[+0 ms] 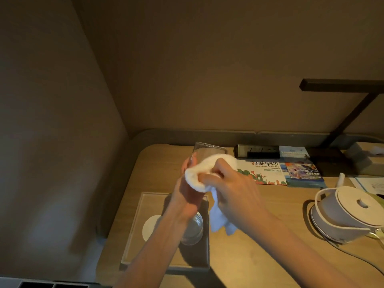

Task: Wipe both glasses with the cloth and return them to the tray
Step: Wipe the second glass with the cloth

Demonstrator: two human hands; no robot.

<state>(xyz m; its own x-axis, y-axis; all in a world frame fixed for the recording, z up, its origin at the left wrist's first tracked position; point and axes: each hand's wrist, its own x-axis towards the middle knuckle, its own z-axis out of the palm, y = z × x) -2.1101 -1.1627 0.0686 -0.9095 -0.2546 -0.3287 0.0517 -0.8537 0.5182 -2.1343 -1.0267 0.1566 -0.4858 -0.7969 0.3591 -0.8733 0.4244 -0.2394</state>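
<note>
L hand [190, 190]: fingers [185, 163] wrapped round glass [207, 151], held tilted in the air above tray [133, 221]. 
R hand [234, 188]: fingers [216, 170] pinched shut on cloth [203, 173], pressing it to the glass side; cloth tail hangs below R palm. 
2nd glass [194, 231]: upright on tray, under L wrist, partly hidden. 
Coaster [150, 226]: white, round, on tray, just left of 2nd glass. 
Tabletop [259, 235]: kettle [349, 215] well right of R fingers; brochures [268, 171] beyond them; power strip [257, 150] behind.
</note>
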